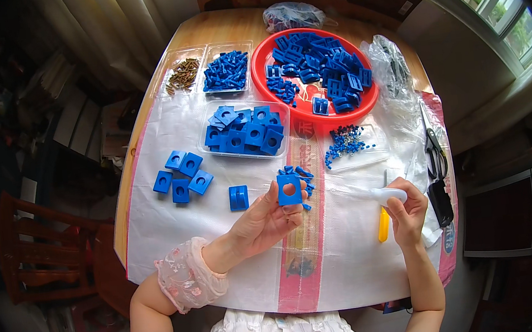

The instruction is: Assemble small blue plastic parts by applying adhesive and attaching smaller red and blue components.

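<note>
Between the thumb and fingers of my left hand (263,224), a blue square plate with a round hole (291,200) is held up over the sheet. My right hand (407,210) grips a smooth white object with a rounded end (384,196); its exact kind does not show. Partly behind the held plate lies a small heap of blue plastic pegs (301,174). A blue ridged block (238,198) sits left of my left hand. Beneath my right hand is a yellow-handled screwdriver (384,226). Several loose blue holed plates (191,164) lie farther left.
A clear tub of holed plates (212,151) stands mid-table. Behind it are trays of brass-coloured screws (183,75) and blue pegs (226,71). A red basin (258,68) holds blue parts. Tiny beads (344,144) lie on a clear lid. Black-handled scissors (436,158) rest at the right edge.
</note>
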Demonstrator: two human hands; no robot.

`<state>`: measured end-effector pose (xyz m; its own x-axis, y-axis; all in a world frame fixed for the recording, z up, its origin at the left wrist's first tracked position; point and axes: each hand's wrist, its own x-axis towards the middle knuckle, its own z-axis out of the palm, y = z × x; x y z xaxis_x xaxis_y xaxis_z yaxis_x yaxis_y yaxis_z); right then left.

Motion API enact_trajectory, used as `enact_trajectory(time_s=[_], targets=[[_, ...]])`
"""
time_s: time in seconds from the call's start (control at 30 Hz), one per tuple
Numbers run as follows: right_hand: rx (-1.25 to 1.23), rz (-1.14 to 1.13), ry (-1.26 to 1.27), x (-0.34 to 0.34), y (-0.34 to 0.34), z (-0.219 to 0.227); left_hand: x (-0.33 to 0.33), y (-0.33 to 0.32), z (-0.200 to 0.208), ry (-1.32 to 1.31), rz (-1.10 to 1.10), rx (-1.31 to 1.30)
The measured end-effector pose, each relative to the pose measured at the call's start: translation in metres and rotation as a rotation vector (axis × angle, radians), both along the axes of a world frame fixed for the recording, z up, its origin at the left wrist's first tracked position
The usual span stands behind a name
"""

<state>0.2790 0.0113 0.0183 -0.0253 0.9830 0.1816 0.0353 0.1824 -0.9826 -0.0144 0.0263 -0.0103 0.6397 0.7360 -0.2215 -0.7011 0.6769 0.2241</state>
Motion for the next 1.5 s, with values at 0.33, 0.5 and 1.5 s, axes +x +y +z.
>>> enact_trajectory(time_s=[0.33, 0.5, 1.5], targets=[[0.0, -0.004, 0.002, -0.0002, -0.0003, 0.0014, 0.0005, -0.0002, 0.0008, 0.014, 0.003, -0.022], [0.004, -0.004, -0.008, 0.0007, -0.0002, 0.0002, 0.0009, 0.0003, 0.0018, 0.001, -0.001, -0.019], [0.012, 0.002, -0.003, -0.0004, -0.0003, 0.0012, 0.001, -0.0001, 0.0016, 0.007, 0.001, -0.023]])
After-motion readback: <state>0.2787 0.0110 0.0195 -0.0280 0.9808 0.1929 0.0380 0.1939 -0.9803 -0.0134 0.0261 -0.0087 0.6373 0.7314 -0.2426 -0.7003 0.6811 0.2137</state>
